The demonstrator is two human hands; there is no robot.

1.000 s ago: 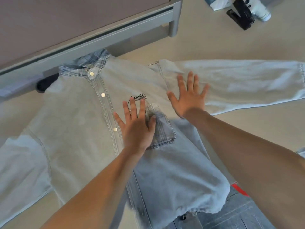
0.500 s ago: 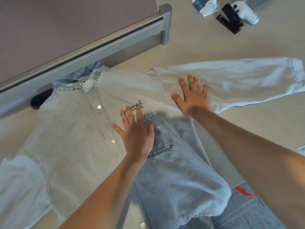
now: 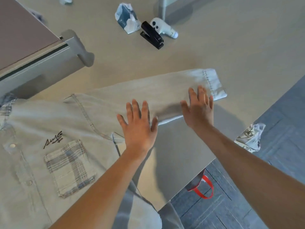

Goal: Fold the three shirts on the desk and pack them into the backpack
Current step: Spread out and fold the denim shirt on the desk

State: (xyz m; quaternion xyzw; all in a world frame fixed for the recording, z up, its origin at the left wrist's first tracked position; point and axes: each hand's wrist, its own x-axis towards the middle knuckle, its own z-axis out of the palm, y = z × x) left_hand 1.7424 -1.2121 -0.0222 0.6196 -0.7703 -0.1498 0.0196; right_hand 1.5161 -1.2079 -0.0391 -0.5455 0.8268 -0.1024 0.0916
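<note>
A light blue denim shirt (image 3: 49,123) lies face up on the beige desk (image 3: 214,52), with snap buttons, a black embroidered logo and a plaid chest pocket. Its sleeve (image 3: 158,93) stretches out to the right, cuff at the far end. My left hand (image 3: 137,128) lies flat with spread fingers on the sleeve near the armpit. My right hand (image 3: 198,108) presses flat on the sleeve close to the cuff. The shirt's hem hangs over the desk's front edge. No backpack is in view.
At the back of the desk are a black stapler (image 3: 151,37), a white handheld device (image 3: 163,27) and a crumpled blue-white packet (image 3: 126,19). A grey partition (image 3: 41,55) stands at the left. A red strap (image 3: 203,189) hangs below the desk edge; another garment (image 3: 250,138) lies at the right edge.
Both hands have slid rightward from the chest and shoulder out along the sleeve, staying flat. The view has swung to the right with them.
</note>
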